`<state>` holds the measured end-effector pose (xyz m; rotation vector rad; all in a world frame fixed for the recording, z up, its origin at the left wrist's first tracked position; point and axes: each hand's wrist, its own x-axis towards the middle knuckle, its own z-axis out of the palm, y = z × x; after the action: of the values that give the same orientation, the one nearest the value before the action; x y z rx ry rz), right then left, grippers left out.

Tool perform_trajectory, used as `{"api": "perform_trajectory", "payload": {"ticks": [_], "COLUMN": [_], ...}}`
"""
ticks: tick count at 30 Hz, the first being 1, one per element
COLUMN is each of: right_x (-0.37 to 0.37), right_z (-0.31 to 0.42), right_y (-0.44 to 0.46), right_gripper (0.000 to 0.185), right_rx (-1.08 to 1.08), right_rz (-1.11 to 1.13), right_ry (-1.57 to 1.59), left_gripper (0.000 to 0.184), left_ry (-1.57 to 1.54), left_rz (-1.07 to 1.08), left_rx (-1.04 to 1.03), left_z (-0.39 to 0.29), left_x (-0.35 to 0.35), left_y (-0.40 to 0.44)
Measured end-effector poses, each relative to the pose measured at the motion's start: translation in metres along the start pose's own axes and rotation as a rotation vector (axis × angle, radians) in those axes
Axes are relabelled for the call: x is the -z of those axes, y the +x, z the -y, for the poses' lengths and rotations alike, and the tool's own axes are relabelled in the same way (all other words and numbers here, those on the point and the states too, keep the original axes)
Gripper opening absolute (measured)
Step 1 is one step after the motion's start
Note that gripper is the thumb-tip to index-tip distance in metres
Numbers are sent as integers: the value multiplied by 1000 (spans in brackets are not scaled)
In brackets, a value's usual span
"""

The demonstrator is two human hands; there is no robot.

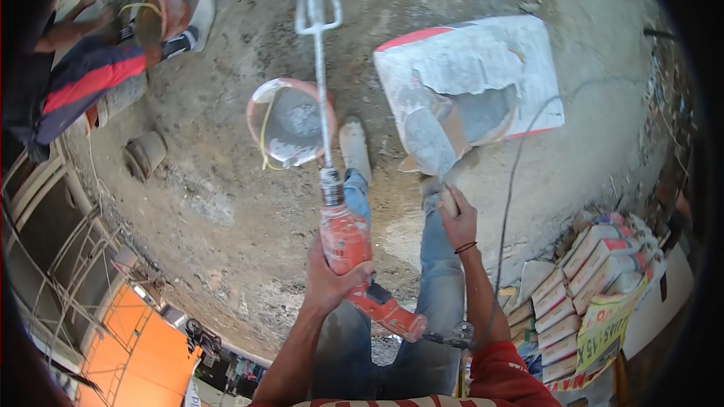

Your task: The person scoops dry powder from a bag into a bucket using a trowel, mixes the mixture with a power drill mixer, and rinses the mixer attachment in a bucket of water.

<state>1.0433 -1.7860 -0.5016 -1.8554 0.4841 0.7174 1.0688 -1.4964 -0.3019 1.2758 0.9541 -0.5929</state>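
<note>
My left hand (pixel 337 277) is wrapped round the body of a red electric mixer (pixel 345 237), whose long shaft and whitish paddle (pixel 317 0) point away from me. Beside the shaft stands a bucket (pixel 290 122) with grey mix inside and a yellow handle. In my right hand (pixel 458 220) is the handle of a trowel (pixel 431 139). Its blade, coated in grey powder, lies over the near left edge of a torn, open bag (pixel 535 53) of grey powder.
At the upper left another person (pixel 90 90) sits near a second bucket (pixel 175 15). A small container (pixel 145 154) lies on the dirt floor. A dark cable (pixel 513 173) runs past the bag. Stacked packages (pixel 558 309) stand at the lower right, an orange panel (pixel 117 347) at the lower left.
</note>
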Motion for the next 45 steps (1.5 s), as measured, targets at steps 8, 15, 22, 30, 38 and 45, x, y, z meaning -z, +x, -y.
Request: {"api": "perform_trajectory", "payload": {"ticks": [8, 15, 22, 30, 38, 45], "right_x": [-216, -324, -204, 7, -5, 26], "right_z": [63, 65, 65, -43, -90, -142], "right_y": [63, 153, 60, 33, 190, 195], "right_gripper": [46, 29, 40, 49, 54, 55], "right_rx": [-190, -954, -422, 198, -230, 106], "right_rz": [457, 670, 701, -510, -289, -39], "right_ry": [465, 1054, 740, -584, -769, -271], "left_gripper": [72, 71, 70, 71, 73, 73], "left_ry": [125, 116, -24, -176, -131, -12], "left_rz": [-43, -76, -124, -31, 0, 9], "left_rx": [-100, -66, -3, 6, -17, 12], "left_z": [-35, -41, -30, -5, 19, 27], "left_x": [52, 103, 114, 71, 21, 0], "left_y": [13, 27, 23, 27, 43, 46]}}
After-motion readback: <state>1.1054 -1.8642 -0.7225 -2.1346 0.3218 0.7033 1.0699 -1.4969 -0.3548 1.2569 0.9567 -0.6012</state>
